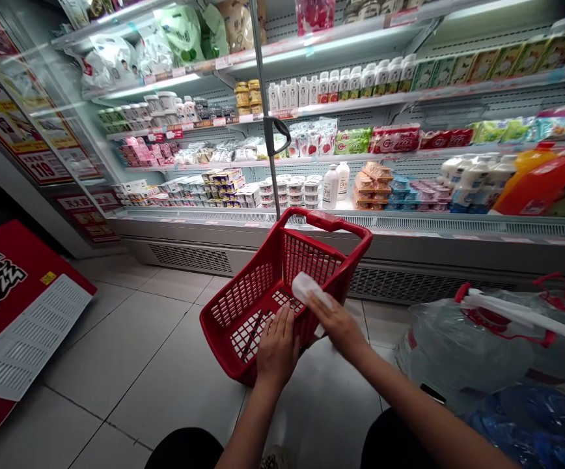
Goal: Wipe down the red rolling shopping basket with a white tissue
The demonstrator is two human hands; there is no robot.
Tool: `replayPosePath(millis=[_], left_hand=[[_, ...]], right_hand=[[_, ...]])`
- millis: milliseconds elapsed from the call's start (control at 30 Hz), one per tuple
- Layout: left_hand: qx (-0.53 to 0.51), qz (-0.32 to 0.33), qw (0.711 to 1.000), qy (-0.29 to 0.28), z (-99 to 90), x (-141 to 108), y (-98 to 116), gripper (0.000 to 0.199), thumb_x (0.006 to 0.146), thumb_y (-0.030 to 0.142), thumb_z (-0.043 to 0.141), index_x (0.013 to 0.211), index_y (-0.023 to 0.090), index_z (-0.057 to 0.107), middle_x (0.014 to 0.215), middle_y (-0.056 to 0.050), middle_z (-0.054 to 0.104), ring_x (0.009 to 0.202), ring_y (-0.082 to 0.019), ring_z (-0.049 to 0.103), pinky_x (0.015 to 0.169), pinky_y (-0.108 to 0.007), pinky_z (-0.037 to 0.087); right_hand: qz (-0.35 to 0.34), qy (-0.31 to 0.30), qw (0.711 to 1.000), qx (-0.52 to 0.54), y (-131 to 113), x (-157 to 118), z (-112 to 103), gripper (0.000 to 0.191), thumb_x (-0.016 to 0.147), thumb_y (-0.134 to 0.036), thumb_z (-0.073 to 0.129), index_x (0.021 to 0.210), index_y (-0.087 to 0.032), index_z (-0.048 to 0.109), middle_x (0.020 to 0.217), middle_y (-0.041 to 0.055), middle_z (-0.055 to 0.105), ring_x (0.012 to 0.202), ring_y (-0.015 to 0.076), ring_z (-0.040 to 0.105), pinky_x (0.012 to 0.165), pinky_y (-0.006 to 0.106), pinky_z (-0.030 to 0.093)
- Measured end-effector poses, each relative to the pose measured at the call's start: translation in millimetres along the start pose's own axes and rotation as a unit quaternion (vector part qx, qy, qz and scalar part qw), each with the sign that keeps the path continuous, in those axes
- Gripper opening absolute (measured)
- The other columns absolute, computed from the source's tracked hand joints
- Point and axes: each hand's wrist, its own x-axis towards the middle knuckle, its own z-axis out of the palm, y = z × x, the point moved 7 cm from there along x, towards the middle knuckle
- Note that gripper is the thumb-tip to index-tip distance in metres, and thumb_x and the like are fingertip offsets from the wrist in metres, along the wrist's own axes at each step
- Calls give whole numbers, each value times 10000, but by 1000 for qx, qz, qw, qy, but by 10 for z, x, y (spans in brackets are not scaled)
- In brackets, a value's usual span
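Note:
A red plastic shopping basket (243,277) with a lattice of holes, a looped handle and a tall pull rod stands tilted on the floor in front of me. My left hand (277,348) is on its near rim, with the fingers over the edge toward the inside; the thumb side is partly hidden. In my right hand (334,319) is a folded white cloth (306,286), held at the basket's right side wall near the rim. The fingers lie over the cloth, and its underside is hidden.
Beyond the basket stands an open chiller (189,254) with shelves of yogurt cups, bottles and bags. Large clear water jugs (458,345) with red caps are close on my right. A red box-shaped unit (28,312) is at the left, on grey floor tiles (131,352).

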Motion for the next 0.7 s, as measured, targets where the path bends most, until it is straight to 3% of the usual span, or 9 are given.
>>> replayPosePath(millis=[67, 133, 233, 333, 433, 500, 633, 700], left_hand=[[2, 0, 1000, -4, 6, -1, -14, 628, 973, 211, 486, 1586, 166, 358, 1597, -134, 500, 1463, -277, 498, 1182, -489, 452], [4, 5, 1000, -8, 3, -4, -18, 615, 969, 208, 485, 1573, 162, 374, 1597, -130, 500, 1463, -271, 498, 1179, -484, 458], [5, 8, 1000, -12, -15, -6, -14, 619, 956, 192, 490, 1565, 166, 382, 1620, -117, 472, 1474, -261, 483, 1183, -477, 457], [5, 5, 1000, -9, -31, -2, 1, 615, 952, 192, 497, 1558, 167, 394, 1621, -111, 471, 1471, -261, 487, 1185, -473, 453], [6, 0, 1000, -7, -26, 1, 19, 603, 955, 192, 494, 1550, 159, 405, 1621, -116, 471, 1472, -259, 484, 1193, -469, 444], [6, -4, 1000, -6, -13, 1, 22, 612, 951, 189, 497, 1554, 157, 400, 1618, -120, 475, 1476, -259, 479, 1195, -470, 441], [8, -5, 1000, -5, 23, -9, 9, 640, 943, 188, 503, 1571, 167, 377, 1604, -122, 495, 1483, -267, 469, 1193, -476, 440], [11, -2, 1000, -6, 37, -9, -2, 644, 951, 197, 500, 1579, 159, 364, 1590, -134, 511, 1475, -272, 480, 1195, -478, 436]], right_hand=[[-40, 2, 999, 14, -281, -9, 45, 859, 870, 68, 386, 1672, -170, 192, 1646, 79, 426, 1513, 210, 407, 1206, 425, 452], [-69, 1, 998, 13, -294, -10, 12, 856, 868, 75, 386, 1669, -169, 204, 1643, 70, 434, 1520, 207, 394, 1220, 427, 434], [-62, -4, 998, -14, 160, -8, -131, 847, 888, 68, 382, 1671, -205, 208, 1617, 49, 479, 1492, 205, 441, 1222, 436, 427], [7, -2, 998, -56, 781, -8, -288, 843, 903, 55, 365, 1675, -237, 196, 1615, 53, 478, 1433, 218, 521, 1212, 464, 430], [58, -3, 996, -73, 1003, -17, -320, 841, 905, 44, 364, 1678, -235, 187, 1636, 75, 440, 1403, 231, 554, 1196, 476, 446], [58, -4, 997, -57, 818, -22, -250, 846, 892, 49, 368, 1678, -207, 187, 1626, 96, 452, 1434, 239, 520, 1200, 481, 444], [-6, -3, 1000, 2, 46, -46, -74, 843, 888, 56, 382, 1676, -159, 173, 1616, 113, 466, 1487, 233, 449, 1209, 465, 445], [-48, -5, 999, 22, -225, -68, -45, 852, 885, 65, 384, 1676, -149, 153, 1631, 105, 447, 1513, 222, 408, 1211, 440, 446]])
